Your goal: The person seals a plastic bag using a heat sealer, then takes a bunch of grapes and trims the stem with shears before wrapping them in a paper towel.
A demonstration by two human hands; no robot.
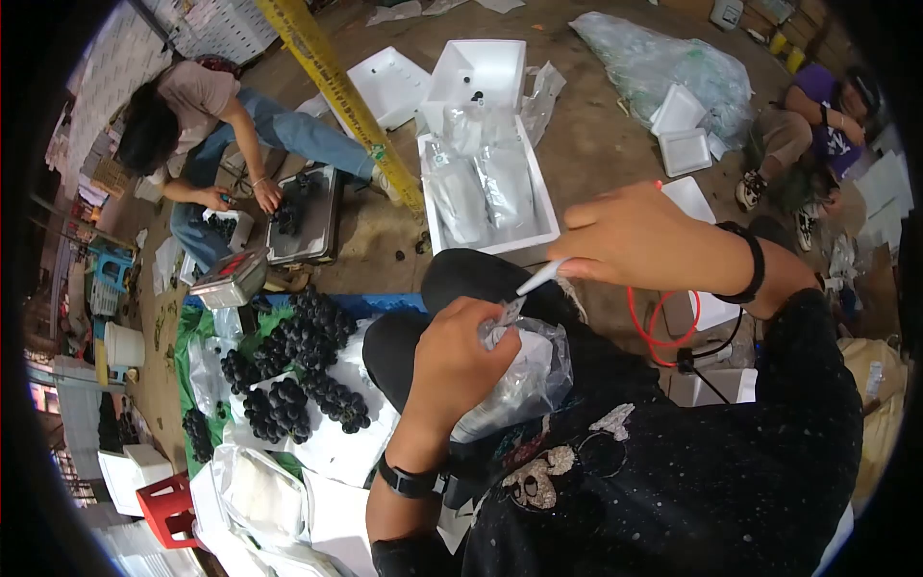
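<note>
On my lap rests a clear plastic bag point(538, 385) with something white inside. My left hand point(461, 361) is closed around its bunched top, fingers pinched together. Between the thumb and fingers of my right hand point(644, 236) is one end of a white strip point(540, 278), which slants down to the bag's neck at my left fingertips. Just beyond my knees stands a white foam box point(546, 212) with several plastic-wrapped packs point(505, 188) lying in it. Bunches of dark grapes point(312, 337) lie on white sheets to the left of my knee.
A co-worker point(192, 125) at the upper left handles grapes over a metal tray point(322, 216). Another person point(817, 125) sits at the far right. A yellow pole point(336, 82) rises beyond the grapes. Red tubing point(635, 317) loops below my right forearm; a red stool point(165, 510) stands lower left.
</note>
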